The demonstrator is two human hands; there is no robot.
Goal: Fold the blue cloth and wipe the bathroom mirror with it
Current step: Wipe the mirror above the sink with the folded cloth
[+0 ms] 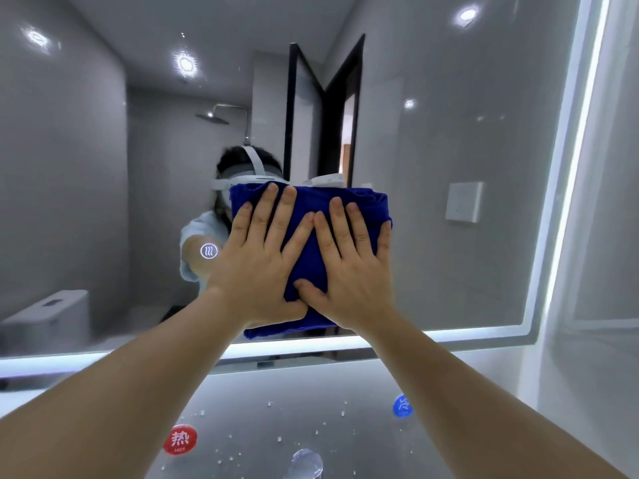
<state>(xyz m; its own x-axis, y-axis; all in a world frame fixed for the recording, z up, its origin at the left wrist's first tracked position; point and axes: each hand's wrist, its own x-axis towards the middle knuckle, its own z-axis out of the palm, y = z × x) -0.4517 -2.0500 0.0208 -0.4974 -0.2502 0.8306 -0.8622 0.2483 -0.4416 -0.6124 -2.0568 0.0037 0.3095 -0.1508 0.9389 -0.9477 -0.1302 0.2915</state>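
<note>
Both forearms enter from the near lower corners and extend toward the far wall. Between them, at the near edge, sits a chrome tap (306,463) on the grey bench (276,392), which carries scattered water droplets. A red hot-water sticker (180,439) lies left of the tap; a blue cold-water sticker (403,406) lies farther off and to the right.

The blue cloth (313,257) is folded into a thick pad and lies flat against the bathroom mirror (466,271), in its lower middle area, just above the lit strip (103,361) along the mirror's lower edge.

The left hand (257,267) presses on the left half of the cloth. Its fingers (269,216) are straight, slightly spread and point upward. The right hand (352,274) presses on the right half in the same manner, with its fingers (342,223) straight and spread. The two hands lie side by side, and the thumbs meet over the lower centre of the cloth. Neither hand curls around the cloth.

A round illuminated touch icon (209,251) shows on the glass, just left of the left hand. The mirror reflects a person wearing a white headset, a shower head (212,117) and a dark door frame (325,108).
</note>
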